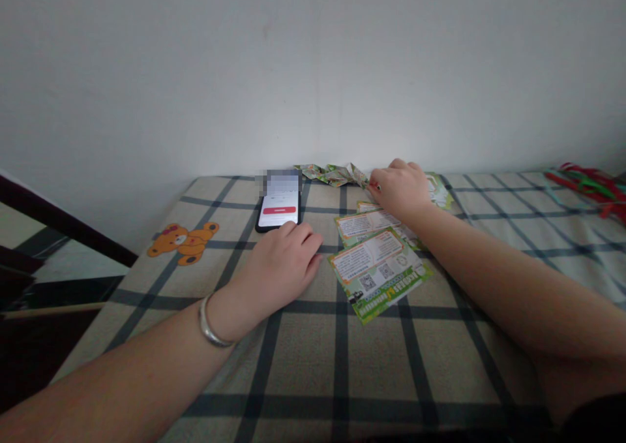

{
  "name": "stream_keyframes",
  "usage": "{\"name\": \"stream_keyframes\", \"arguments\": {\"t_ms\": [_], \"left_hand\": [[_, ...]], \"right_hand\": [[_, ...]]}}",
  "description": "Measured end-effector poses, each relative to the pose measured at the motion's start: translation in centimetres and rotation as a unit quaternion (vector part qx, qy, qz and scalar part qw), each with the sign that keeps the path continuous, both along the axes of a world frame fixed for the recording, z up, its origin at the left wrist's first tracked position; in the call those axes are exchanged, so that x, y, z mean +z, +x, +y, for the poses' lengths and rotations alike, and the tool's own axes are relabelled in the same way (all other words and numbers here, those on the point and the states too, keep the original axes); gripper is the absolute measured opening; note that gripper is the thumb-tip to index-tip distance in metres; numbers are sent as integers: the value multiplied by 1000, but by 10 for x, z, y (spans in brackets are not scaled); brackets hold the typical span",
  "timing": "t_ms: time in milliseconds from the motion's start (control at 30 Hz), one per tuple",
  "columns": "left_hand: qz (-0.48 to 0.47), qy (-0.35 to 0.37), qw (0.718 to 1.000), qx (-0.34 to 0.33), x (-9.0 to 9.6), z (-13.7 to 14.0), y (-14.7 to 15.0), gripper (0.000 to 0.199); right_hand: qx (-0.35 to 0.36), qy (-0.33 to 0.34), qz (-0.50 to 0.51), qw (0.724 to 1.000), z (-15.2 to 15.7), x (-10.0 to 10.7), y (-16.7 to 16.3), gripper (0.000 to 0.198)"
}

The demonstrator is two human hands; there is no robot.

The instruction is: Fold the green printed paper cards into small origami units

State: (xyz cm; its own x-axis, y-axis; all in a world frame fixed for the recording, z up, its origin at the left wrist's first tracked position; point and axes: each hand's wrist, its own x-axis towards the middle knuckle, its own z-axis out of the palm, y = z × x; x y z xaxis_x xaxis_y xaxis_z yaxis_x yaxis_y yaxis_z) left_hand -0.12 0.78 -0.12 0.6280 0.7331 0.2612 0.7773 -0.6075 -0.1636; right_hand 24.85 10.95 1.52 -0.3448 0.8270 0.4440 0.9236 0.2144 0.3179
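A: Head view. Where does the right hand [401, 188] sit?

B: At the far edge of the surface [313, 358], close to the wall [313, 64]. It lies knuckles up over the farthest of the cards [379, 270], with its fingers [379, 183] curled down narrow at the edge of the folded paper strip [335, 173]. Whether they pinch the strip or a card cannot be told; the palm hides the contact.

A: And the cards?

B: Several green and white printed cards lie flat in an overlapping row running from the right hand toward the viewer. The nearest one lies wholly uncovered and shows two code squares.

A: The left hand [281, 267]?

B: Palm down on the checked cloth, fingers [306, 237] loosely together and holding nothing. The fingertips lie just beside the near end of the phone [278, 208], whether touching it cannot be told. A metal bangle [210, 325] circles the wrist.

A: The phone?

B: Flat, screen lit, a red bar on it, left of the cards and near the wall.

A: Periphery?

B: A bear print [183, 241] on the cloth at left; red and green strips [591, 185] at the far right edge, well apart from both hands.
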Motion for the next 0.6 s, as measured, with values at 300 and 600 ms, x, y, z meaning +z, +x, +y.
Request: {"name": "stream_keyframes", "arguments": {"t_ms": [300, 600], "left_hand": [[-1, -5, 1000, 1, 2, 0, 1, 14], [3, -7, 1000, 2, 2, -1, 2, 13]], "right_hand": [[17, 9, 42, 999, 5, -5, 5, 22], [25, -2, 86, 996, -1, 2, 5, 26]]}}
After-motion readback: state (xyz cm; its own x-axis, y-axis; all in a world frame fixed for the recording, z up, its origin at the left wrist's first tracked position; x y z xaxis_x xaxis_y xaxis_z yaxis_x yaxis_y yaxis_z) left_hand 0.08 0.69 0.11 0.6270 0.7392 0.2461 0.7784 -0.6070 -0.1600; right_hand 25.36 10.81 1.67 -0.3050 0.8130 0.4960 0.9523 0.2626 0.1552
